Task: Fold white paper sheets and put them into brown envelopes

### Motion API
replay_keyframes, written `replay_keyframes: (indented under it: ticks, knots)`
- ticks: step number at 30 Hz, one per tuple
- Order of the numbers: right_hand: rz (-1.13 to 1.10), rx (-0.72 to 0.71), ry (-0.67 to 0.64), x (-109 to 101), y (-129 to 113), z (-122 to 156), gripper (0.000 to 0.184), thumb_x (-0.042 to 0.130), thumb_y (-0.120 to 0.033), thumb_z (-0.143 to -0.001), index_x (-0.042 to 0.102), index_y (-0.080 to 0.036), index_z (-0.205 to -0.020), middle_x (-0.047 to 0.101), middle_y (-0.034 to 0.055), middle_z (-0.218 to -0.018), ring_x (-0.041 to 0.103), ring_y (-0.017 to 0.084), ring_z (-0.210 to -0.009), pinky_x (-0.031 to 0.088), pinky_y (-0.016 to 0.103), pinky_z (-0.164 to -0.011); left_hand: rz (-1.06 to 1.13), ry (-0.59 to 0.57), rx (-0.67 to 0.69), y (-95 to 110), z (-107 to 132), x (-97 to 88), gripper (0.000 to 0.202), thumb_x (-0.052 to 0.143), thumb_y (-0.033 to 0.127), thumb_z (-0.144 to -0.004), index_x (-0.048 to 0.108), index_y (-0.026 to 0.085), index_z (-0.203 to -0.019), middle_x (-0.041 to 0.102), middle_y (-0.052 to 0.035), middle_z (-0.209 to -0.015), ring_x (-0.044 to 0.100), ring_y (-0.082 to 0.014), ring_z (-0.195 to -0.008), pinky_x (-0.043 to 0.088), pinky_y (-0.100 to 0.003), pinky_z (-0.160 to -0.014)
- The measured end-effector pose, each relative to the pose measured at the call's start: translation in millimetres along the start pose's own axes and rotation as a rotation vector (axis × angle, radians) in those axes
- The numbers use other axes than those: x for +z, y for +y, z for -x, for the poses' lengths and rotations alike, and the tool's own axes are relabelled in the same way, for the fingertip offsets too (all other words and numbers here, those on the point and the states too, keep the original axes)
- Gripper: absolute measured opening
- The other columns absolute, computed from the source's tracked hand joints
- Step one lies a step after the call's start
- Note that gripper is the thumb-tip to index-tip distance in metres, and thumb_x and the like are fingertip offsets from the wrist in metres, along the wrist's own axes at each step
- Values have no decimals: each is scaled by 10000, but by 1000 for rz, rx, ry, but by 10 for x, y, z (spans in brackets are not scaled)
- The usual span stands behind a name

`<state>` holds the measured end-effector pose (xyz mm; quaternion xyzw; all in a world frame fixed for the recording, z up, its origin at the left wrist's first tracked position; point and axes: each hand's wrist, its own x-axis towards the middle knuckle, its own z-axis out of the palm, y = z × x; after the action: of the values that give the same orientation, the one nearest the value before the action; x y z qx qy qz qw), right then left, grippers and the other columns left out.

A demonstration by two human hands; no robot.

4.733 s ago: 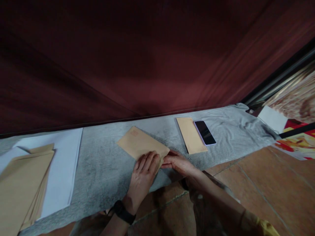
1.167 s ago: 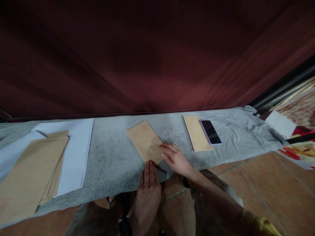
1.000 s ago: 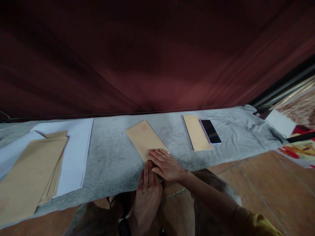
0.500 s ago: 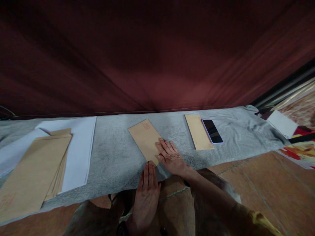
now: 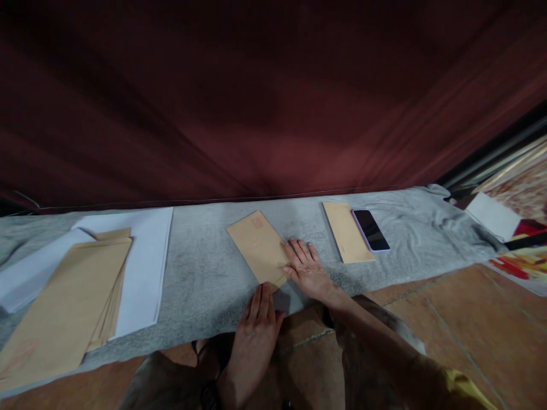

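Note:
A brown paper envelope (image 5: 258, 246) lies tilted on the grey cloth (image 5: 200, 256), with a faint red print near its far corner. My left hand (image 5: 255, 330) rests its outstretched fingers on the envelope's near corner. On its right edge lies my right hand (image 5: 308, 267), flat with the fingers somewhat spread. Neither hand grips anything. To the right, a second brown envelope (image 5: 344, 230) lies on the cloth, and a phone (image 5: 371, 230) in a pale purple case overlaps or touches its right edge.
At the left, a stack of brown envelopes (image 5: 72, 290) sits over white paper sheets (image 5: 149, 262). A dark red curtain (image 5: 273, 114) hangs behind the cloth. Brown floor tiles (image 5: 461, 313) run along the near side. A white card (image 5: 491, 216) and colourful printed sheets lie far right.
My right hand has slid slightly right, towards the envelope's edge, uncovering more of it. My left hand stays at the near corner. The whole view has shifted slightly.

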<state>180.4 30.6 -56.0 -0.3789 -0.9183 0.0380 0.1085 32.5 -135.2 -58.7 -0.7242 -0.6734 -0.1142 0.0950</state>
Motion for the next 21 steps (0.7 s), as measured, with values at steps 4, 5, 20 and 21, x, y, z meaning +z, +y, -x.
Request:
replay_keyframes:
  ticks: [4, 5, 20, 21]
  knots:
    - [-157, -182, 9, -199, 47, 33, 606, 465, -399, -1027, 316, -201, -1580, 283, 109, -1653, 238, 275, -1530, 213, 556, -1243, -2, -37, 18, -69, -46, -40, 385, 451, 142, -971, 675, 118, -1283, 647, -162, -1372, 623, -267, -1256, 539, -400, -1005]
    - [-191, -246, -6, -229, 47, 56, 581, 485, -382, -1021, 354, -220, -1564, 310, 93, -1645, 255, 265, -1524, 217, 542, -1247, 14, -36, 24, -79, -60, -60, 384, 451, 123, -963, 683, 126, -1268, 657, -155, -1361, 629, -263, -1246, 542, -395, -1001]
    - [-155, -267, -29, -76, -22, 231, 634, 598, -395, -971, 398, -214, -1544, 307, 144, -1637, 266, 312, -1516, 245, 566, -1224, 1461, 68, -959, -350, -510, -156, 547, 727, 384, -778, 579, 161, -1255, 691, -142, -1229, 677, -236, -1093, 551, -338, -884]
    - [-155, -268, -25, -79, -25, 232, 642, 602, -399, -967, 395, -211, -1545, 307, 147, -1637, 269, 309, -1516, 241, 564, -1226, 1510, 89, -1025, -361, -530, -173, 584, 759, 384, -748, 572, 161, -1255, 712, -126, -1173, 686, -224, -1049, 545, -327, -866]
